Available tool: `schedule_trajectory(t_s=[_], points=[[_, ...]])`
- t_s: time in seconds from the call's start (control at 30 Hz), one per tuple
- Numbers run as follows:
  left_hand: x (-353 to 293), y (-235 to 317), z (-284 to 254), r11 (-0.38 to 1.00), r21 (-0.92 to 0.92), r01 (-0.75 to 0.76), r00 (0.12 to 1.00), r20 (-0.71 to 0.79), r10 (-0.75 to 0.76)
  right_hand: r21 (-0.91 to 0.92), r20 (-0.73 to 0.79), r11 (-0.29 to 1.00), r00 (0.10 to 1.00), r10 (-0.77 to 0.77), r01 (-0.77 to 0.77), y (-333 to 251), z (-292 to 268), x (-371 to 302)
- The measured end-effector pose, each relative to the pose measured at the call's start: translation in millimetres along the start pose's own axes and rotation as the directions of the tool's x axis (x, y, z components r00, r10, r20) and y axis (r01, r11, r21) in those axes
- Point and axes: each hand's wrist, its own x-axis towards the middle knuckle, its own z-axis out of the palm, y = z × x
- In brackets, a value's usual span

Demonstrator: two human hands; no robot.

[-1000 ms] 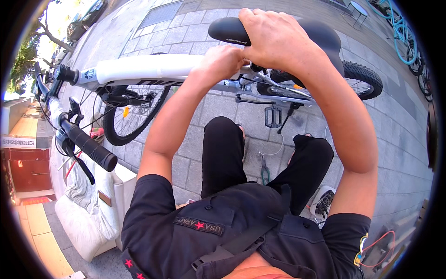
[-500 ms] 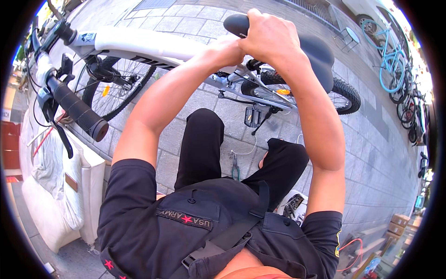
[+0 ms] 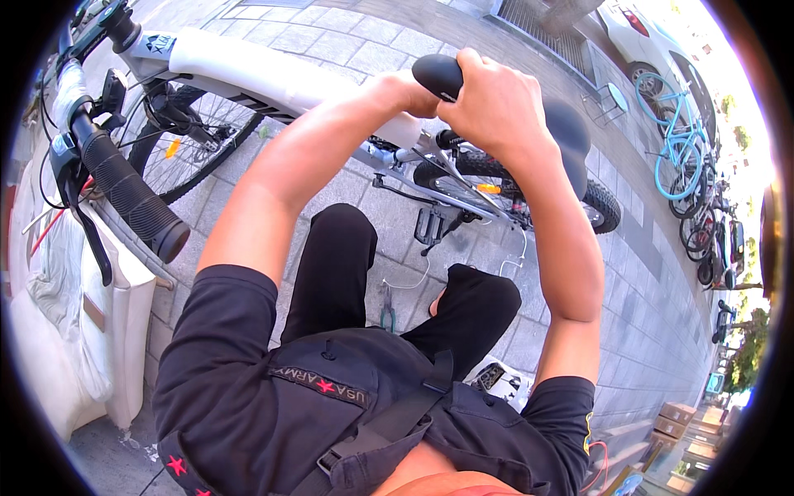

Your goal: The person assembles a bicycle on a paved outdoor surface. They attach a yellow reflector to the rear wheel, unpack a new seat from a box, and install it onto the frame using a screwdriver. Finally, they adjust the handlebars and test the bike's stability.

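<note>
1. We have the mountain bike [image 3: 207, 89] in front of us, its handlebar end to our left and its black saddle [image 3: 566, 136] in front of our chest, nose pointing left.
2. Our right hand [image 3: 496, 99] is wrapped over the saddle's narrow front part, thumb side toward the nose, fingers curled down over the far edge.
3. Our left hand [image 3: 409, 93] reaches in just below the nose; its fingers are hidden, so we cannot tell how far they are closed or whether they have hold of anything.
4. By our judgement, the saddle, both wheels and the handlebar are in place, and a pedal [image 3: 429, 226] is fitted. The white sleeve [image 3: 256, 70] remains on the top tube, and wrapping remains on the handlebar. Whether the saddle is clamped firm, we cannot see.
5. The saddle looks smooth and padded, slim at the nose and flaring into a broad, rounded back.
6. The sleeve looks like soft foam around silver-grey metal tubing; the handlebar grip [image 3: 136, 198] is ribbed black rubber, and the rear tyre [image 3: 610, 207] is knobbly.
7. Between our knees, green-handled pliers [image 3: 387, 314] lie on rectangular stone paving, near a thin white cord [image 3: 409, 286].
</note>
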Motion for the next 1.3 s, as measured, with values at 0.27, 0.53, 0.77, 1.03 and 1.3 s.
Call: schedule_trajectory(t_s=[0.27,0.53,0.77,1.03,1.3], points=[[-11,-7,-5,0.994,-0.017,-0.106,0.994,-0.004,0.106,0.055,-0.012,0.996,0.997,-0.071,0.072,-8,-3,-1],[-1,-11,10,0.995,-0.056,-0.088,0.964,0.246,0.099,0.095,0.001,0.995,1.0,0.02,-0.02,8,5,-7],[-23,53,-13,0.928,0.372,-0.013,0.975,0.209,-0.07,0.127,0.014,0.988,0.996,-0.087,0.084,-2,4,-4],[-47,119,13,0.796,0.606,0.006,0.974,0.178,-0.142,0.17,0.02,0.984,0.998,-0.057,0.053,8,0,-8],[-54,121,38,0.68,0.689,0.251,0.95,-0.042,-0.309,0.143,0.078,0.989,0.996,-0.032,0.021,8,-10,-12]])
